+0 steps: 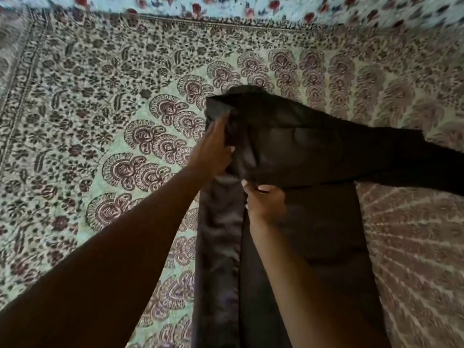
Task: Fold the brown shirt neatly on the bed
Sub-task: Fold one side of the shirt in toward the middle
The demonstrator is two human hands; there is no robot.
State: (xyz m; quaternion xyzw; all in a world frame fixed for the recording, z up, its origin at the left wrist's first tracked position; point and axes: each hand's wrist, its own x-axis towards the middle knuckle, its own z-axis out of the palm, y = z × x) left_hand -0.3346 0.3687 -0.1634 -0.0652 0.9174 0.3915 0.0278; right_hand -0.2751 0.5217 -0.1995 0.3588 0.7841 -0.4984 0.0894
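Observation:
The brown shirt lies lengthwise on the patterned bedspread, its body a long dark strip running toward me. Its upper part is lifted and bunched, and one sleeve stretches off to the right. My left hand grips the bunched cloth at its left edge, thumb on top. Just below the raised fold, my right hand pinches the fabric's lower edge, fingers tucked under it.
A second floral cloth with red flowers lies along the far edge of the bed. Printed bedspread stretches wide to the left and right of the shirt.

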